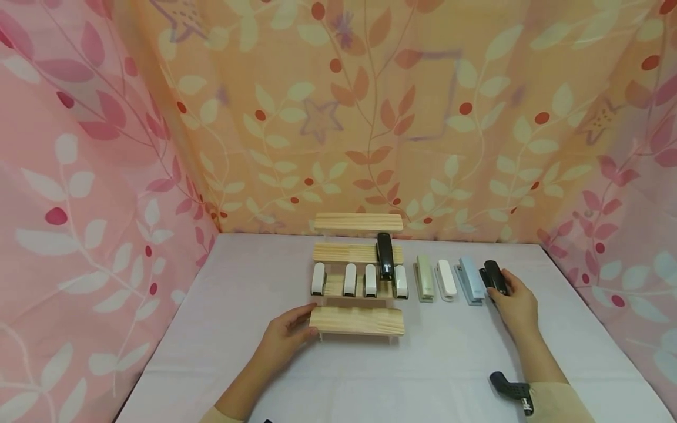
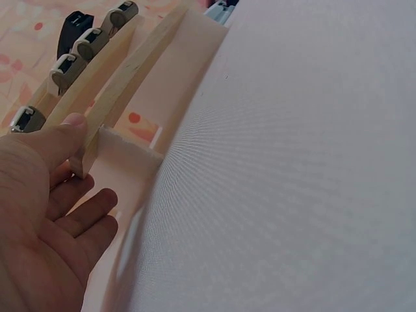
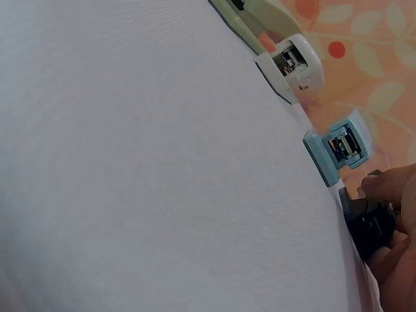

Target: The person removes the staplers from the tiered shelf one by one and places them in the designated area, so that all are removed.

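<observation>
My left hand [image 1: 284,339] pinches the left end of the lowest step of a wooden tiered rack [image 1: 357,321]; in the left wrist view the thumb lies on top and a finger underneath. At the right, my right hand [image 1: 517,306] grips a black stapler [image 1: 495,277] between thumb and fingers. That stapler sits at the end of a row on the table, beside a light blue stapler [image 1: 471,281], a white stapler [image 1: 446,280] and a green stapler [image 1: 424,278]. Several small white staplers [image 1: 350,279] stand along the rack's second step, and another black stapler [image 1: 385,257] leans across the steps above.
A white cloth covers the table [image 1: 238,282]. Patterned curtains [image 1: 296,117] enclose the back and both sides. A black strap-like device [image 1: 512,389] is at the right wrist, by the sleeve.
</observation>
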`<state>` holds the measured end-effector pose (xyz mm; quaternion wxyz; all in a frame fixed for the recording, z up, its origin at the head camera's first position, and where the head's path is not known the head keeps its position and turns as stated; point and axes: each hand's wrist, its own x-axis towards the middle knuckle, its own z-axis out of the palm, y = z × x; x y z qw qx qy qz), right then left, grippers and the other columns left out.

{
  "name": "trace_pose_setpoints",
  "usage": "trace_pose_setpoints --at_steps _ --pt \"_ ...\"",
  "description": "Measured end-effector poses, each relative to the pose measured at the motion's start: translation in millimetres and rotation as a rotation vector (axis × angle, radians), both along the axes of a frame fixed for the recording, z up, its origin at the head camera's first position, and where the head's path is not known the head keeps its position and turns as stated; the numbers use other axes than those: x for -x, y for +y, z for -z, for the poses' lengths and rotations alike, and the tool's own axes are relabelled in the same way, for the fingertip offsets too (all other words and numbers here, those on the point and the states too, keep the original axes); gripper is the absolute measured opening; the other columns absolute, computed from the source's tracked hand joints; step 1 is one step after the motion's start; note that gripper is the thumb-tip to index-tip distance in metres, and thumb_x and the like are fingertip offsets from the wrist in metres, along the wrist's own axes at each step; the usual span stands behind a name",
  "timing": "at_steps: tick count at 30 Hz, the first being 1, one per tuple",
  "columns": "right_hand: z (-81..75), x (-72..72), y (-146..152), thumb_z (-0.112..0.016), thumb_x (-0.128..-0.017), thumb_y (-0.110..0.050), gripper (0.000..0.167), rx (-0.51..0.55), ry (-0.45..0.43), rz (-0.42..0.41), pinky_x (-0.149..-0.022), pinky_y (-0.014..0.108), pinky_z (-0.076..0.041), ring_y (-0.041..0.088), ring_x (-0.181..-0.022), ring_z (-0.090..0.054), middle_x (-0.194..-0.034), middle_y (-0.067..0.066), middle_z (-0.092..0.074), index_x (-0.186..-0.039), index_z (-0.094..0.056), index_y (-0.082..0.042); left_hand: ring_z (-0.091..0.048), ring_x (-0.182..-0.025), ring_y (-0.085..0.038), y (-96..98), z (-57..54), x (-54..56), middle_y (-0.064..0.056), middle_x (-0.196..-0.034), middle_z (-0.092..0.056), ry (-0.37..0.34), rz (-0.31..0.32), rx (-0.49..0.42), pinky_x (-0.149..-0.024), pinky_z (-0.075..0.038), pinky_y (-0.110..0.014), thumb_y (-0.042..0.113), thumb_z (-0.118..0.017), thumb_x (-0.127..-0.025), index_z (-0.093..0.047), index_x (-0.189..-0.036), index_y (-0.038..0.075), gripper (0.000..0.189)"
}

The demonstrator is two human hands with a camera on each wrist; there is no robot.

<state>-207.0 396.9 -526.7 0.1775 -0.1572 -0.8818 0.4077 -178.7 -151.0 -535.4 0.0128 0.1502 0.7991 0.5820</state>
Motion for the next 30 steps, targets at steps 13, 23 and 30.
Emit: trace_pose_setpoints --at_steps 13,23,30 --pt "-65.6 -19.5 -8 -0.069 -0.099 -0.03 0.057 0.165 0.131 0.137 -0.113 0.015 -0.039 0.022 -0.141 -0.052 -0.152 0.01 -0.054 -0.151 -0.051 -0.013 -0.063 -0.129 -0.02 -0.8 -1.6 -1.1 0.002 -0.139 -0.066 0.025 -0.008 0.04 -0.113 -0.047 -0.04 0.032 -0.084 -0.084 -0.065 -0.138 0.021 0.059" --pt "-102.5 -34.0 -40 -0.067 -0.101 -0.031 0.052 0.15 0.166 0.056 -0.097 0.002 -0.043 0.003 -0.125 -0.059 -0.144 0.003 -0.061 -0.149 -0.054 -0.017 -0.061 -0.131 -0.021 0.0 0.3 -0.1 0.001 -0.14 -0.065 0.022 0.006 0.021 -0.114 -0.045 -0.041 0.03 -0.083 -0.085 -0.064 -0.138 0.02 0.058" --pt "-121.1 -43.8 -72 -0.068 -0.101 -0.025 0.049 0.092 0.25 -0.063 -0.099 0.004 -0.044 -0.001 -0.121 -0.059 -0.141 0.006 -0.064 -0.147 -0.056 -0.01 -0.062 -0.13 -0.02 -0.3 -3.0 -1.8 0.003 -0.138 -0.066 0.018 -0.015 0.04 -0.114 -0.046 -0.041 0.031 -0.084 -0.083 -0.065 -0.138 0.022 0.058"
